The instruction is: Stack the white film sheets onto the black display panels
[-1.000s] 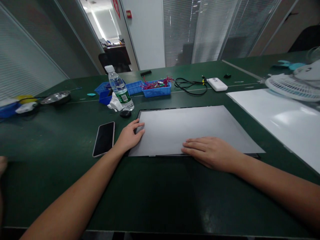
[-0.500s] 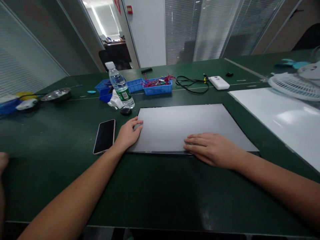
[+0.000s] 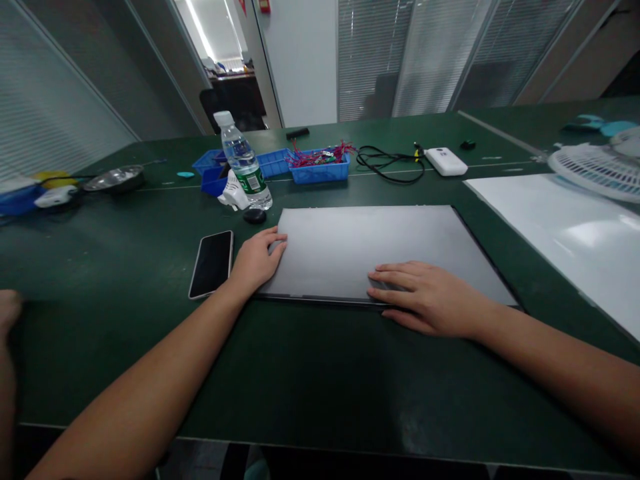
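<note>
A large grey sheet (image 3: 370,247) lies flat on a dark panel on the green table (image 3: 310,373). My left hand (image 3: 256,260) rests at the sheet's left edge, fingers stretched onto it. My right hand (image 3: 427,297) lies flat and open on the sheet's near edge, fingers pointing left. Neither hand grips anything. A black phone (image 3: 212,263) lies face up just left of my left hand.
Behind the sheet stand a water bottle (image 3: 243,165), a small black disc (image 3: 255,215), blue trays (image 3: 320,168) with red wires, a black cable (image 3: 390,161) and a white box (image 3: 446,161). A white sheet (image 3: 560,233) and a fan (image 3: 595,170) are at the right. Another person's hand (image 3: 9,310) shows at far left.
The grey sheet now sits squarely over the dark panel, whose left and far borders no longer show. Both hands stay on the sheet; the view has shifted slightly.
</note>
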The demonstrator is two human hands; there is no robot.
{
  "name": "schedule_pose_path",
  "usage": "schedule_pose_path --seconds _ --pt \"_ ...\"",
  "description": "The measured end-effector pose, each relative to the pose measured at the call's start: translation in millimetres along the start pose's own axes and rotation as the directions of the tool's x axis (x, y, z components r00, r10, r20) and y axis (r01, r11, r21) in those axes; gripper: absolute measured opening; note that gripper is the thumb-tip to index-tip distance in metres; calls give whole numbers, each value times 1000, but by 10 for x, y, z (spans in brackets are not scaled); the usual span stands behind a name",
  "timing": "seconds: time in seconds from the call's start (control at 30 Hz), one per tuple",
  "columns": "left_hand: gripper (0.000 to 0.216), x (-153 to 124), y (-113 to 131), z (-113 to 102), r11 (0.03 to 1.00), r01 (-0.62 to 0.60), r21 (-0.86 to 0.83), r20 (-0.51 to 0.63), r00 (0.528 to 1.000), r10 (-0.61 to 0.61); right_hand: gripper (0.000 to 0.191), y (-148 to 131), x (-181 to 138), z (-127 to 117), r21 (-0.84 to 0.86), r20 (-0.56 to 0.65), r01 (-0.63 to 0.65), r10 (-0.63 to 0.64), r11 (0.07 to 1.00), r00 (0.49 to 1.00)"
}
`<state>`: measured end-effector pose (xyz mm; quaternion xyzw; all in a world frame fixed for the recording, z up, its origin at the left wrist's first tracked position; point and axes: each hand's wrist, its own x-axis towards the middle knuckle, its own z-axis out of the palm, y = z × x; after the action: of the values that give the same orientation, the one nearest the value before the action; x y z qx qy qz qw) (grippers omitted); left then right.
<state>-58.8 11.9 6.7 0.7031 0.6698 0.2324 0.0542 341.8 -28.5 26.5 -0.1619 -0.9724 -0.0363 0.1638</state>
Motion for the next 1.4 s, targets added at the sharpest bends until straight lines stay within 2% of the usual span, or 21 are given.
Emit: schedule_pose_path --seconds 0.2,0.47,0.57,0.8,1.13,1.4 --pt "44 -24 81 -55 995 -46 93 57 998 41 36 2 7 2 -19 -33 43 -44 999 998" --pt "46 -54 203 -121 989 -42 143 92 995 29 35 0 7 3 -6 -55 83 -84 996 995" --pt "48 -66 240 -131 988 -48 146 95 995 34 35 -1 9 9 18 -61 89 -88 996 994" --pt "44 -62 223 -122 993 -17 114 77 997 8 36 -16 4 18 35 -35 6 -4 999 999" --pt "62 -67 198 -79 994 -62 95 140 989 49 41 -30 8 27 16 8 -48 47 999 999" --pt "59 -77 215 -111 995 -53 89 126 991 41 37 -18 24 7 -36 -34 44 -45 998 998"
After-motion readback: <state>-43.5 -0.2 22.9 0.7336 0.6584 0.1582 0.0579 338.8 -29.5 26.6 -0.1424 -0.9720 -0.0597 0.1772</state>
